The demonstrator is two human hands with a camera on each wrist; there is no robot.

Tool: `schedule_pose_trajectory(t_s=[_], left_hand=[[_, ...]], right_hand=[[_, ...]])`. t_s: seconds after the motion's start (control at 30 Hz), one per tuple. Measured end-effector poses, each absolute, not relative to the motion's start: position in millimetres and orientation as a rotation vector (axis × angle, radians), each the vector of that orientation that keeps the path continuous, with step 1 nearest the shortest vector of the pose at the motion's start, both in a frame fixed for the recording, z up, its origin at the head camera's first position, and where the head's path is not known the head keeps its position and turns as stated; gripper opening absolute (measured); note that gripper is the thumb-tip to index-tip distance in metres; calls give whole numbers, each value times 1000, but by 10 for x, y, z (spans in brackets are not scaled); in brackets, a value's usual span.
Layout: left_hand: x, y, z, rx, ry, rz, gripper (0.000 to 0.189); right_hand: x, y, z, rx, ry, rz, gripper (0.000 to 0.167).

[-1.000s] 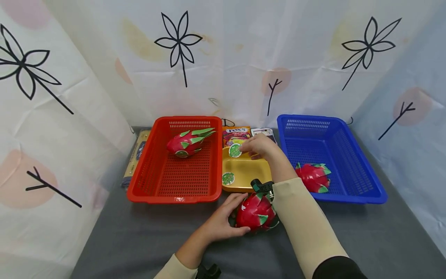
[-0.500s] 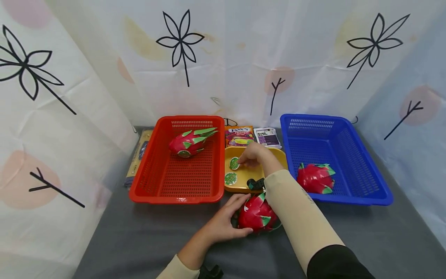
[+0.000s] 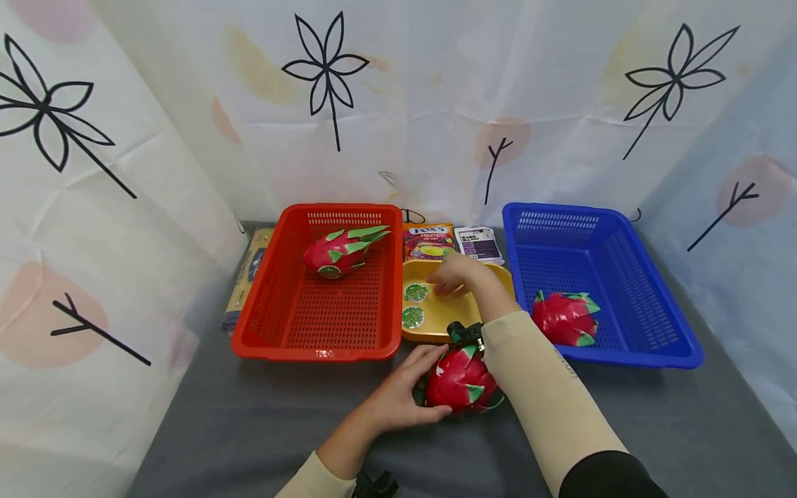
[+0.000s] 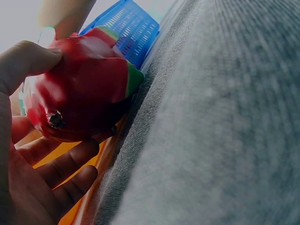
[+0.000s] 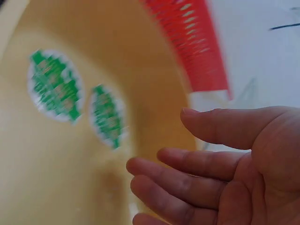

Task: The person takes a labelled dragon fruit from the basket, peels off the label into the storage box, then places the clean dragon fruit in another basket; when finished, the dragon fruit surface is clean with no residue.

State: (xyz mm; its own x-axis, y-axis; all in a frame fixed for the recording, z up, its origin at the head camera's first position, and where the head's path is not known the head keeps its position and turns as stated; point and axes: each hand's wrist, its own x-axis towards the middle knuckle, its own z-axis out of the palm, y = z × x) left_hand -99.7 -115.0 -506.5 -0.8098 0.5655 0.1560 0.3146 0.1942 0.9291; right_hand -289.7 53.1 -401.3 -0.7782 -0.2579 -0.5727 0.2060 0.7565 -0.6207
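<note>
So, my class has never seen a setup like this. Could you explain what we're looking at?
There's no robot: a person works with two bare hands. The wide view comes from a camera on the head; the two close ones come from cameras on the wrists.

On the grey surface stand a red basket and a blue basket, each containing one dragon fruit. Between them sits a yellow tray with two round green-and-white stickers.

The left hand holds a third dragon fruit, nearer the person than the tray. The right hand is at the tray, with nothing visible in its fingers.
</note>
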Motion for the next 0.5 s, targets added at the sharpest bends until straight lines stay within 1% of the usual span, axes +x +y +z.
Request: schedule_pose_trajectory(t_s=[0.2, 0.37, 0.5], left_hand=[[-995, -1141, -5065, 837, 2238, 1661, 89], [-999, -1140, -5067, 838, 2231, 1678, 89], [-1002, -1139, -5074, 848, 2234, 1688, 89]], right_hand=[[-2675, 706, -3725, -277, 2373, -909, 49], [-2443, 899, -3449, -434, 2472, -977, 50], [-2239, 1078, -3275, -465, 2486, -1144, 51]])
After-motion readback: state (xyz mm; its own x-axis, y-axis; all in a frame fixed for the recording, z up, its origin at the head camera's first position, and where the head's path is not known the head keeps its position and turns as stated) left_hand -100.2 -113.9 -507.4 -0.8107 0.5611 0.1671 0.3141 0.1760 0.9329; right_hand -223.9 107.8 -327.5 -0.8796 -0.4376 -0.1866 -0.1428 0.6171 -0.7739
